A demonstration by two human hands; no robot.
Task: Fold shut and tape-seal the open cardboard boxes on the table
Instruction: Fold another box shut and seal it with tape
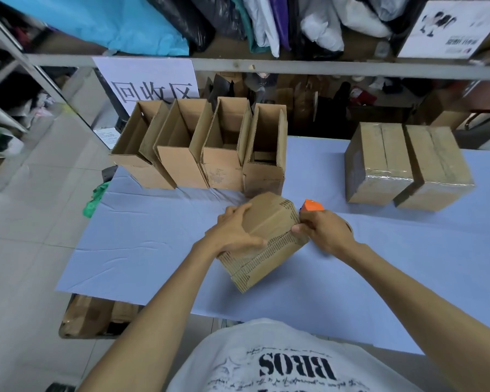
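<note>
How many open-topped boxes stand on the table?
4, side by side at the table's far left: first box, second box, third box, fourth box. None appears hidden.

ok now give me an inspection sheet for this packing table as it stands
surface: pale blue cloth covers the table, lightly creased
job's things: four open boxes in a row at the far left; two taped boxes side by side at the far right; one closed box at an angle in the middle; orange tape dispenser at its right edge
clutter: green bag at the table's left edge; cardboard below the table
hands: left hand grips the closed box; right hand holds the tape dispenser
cables: nothing seen
surroundings: metal shelf above, loaded with bags; paper sign behind the open boxes
</note>
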